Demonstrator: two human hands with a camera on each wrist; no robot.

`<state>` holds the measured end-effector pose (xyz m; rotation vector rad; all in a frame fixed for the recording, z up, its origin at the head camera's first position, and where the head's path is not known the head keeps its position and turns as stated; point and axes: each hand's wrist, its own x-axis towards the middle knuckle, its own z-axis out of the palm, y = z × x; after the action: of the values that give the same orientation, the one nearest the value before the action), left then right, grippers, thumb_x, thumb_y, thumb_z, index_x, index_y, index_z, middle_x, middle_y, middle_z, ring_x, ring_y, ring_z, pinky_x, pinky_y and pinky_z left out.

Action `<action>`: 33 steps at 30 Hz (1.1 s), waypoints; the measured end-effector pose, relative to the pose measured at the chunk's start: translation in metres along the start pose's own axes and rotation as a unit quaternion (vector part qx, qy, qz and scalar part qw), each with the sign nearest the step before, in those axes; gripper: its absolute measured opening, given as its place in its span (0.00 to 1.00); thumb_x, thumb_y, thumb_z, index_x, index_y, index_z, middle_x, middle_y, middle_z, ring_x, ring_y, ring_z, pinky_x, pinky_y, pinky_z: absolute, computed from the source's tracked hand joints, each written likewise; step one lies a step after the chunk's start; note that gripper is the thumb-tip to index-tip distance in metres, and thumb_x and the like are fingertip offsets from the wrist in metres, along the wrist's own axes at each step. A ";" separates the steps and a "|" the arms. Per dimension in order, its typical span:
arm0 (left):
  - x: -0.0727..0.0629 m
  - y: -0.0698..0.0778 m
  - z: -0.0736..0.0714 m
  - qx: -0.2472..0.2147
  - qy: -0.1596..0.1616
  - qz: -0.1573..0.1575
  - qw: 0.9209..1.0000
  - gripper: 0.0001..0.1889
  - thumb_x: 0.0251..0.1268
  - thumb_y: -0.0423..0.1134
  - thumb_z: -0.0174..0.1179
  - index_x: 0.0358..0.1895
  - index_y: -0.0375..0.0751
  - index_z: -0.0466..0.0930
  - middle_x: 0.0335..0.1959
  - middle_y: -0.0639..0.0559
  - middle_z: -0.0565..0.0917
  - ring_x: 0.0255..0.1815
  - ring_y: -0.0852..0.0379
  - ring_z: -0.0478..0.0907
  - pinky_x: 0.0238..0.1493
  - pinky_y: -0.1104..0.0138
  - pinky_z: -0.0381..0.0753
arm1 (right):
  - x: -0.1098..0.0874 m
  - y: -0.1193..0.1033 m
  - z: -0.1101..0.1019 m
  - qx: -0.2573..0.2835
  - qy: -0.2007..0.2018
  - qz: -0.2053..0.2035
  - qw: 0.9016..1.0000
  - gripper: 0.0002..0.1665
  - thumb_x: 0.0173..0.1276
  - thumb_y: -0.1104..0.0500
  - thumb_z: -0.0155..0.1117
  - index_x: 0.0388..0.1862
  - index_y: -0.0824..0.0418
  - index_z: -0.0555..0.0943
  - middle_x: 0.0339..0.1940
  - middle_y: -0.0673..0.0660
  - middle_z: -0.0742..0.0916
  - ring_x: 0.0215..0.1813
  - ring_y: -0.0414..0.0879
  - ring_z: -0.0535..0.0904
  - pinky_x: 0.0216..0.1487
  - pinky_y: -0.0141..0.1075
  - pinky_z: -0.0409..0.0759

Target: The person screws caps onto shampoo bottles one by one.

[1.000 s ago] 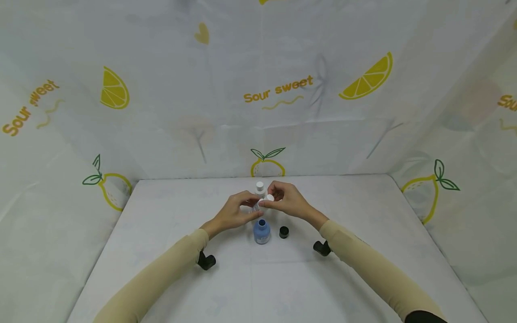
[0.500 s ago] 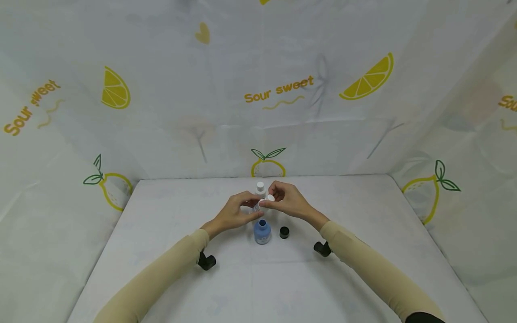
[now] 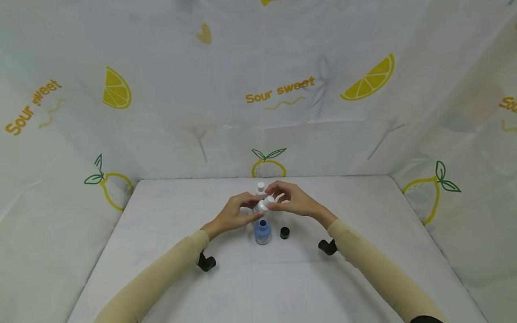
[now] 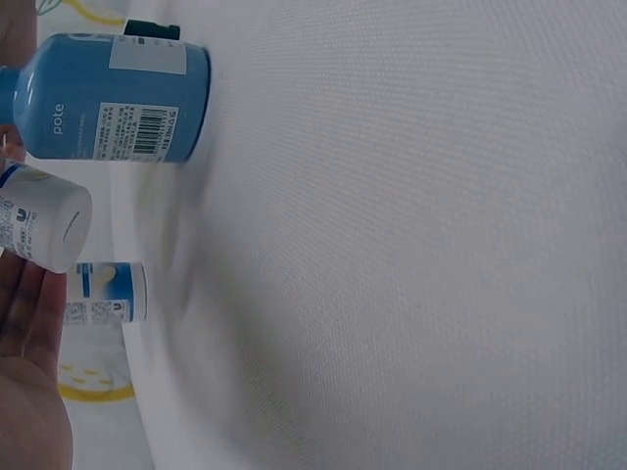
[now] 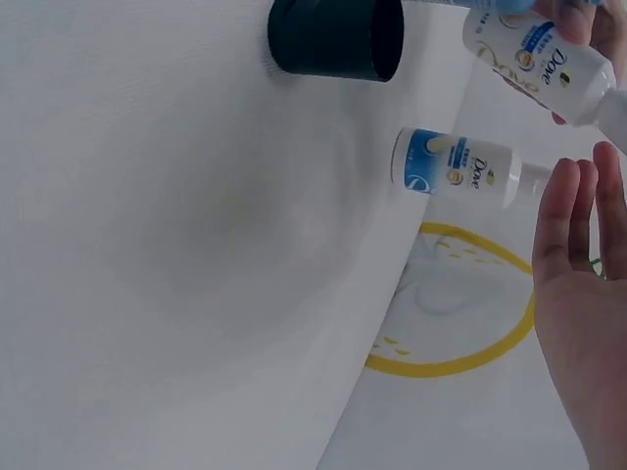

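Note:
My left hand grips a small white Dove bottle, tilted with its white cap up to the right. My right hand is at that cap, its thumb and fingers spread loosely around it. The right wrist view shows fairly straight fingers by the cap, the thumb hidden. Behind the held bottle, a second white Dove bottle with a blue label stands upright, capped. Nearer the person, a blue bottle stands with its mouth uncovered. Right of it lies a black cap.
A white cloth covers the table. At its far edge rises a white curtain printed with lemons and lettering. Black wrist cameras hang under both forearms.
My right hand has drawn back slightly to the right, its thumb leaving the held bottle's shoulder, which now shows. The left hand, blue bottle and black cap keep their places.

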<state>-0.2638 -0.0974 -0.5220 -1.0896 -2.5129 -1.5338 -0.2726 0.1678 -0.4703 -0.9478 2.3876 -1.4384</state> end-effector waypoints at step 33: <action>0.002 0.004 -0.002 -0.003 -0.002 0.013 1.000 0.21 0.67 0.38 0.78 0.61 0.39 0.87 0.51 0.45 0.90 0.52 0.48 0.90 0.58 0.61 0.93 | 0.001 0.004 -0.006 0.011 0.024 -0.017 1.000 0.15 0.63 0.65 0.84 0.48 0.60 0.90 0.47 0.59 0.92 0.48 0.44 0.86 0.50 0.34 0.90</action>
<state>-0.2639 -0.0965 -0.5168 -1.1220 -2.4872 -1.5364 -0.2776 0.1727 -0.4708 -0.9629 2.3941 -1.5127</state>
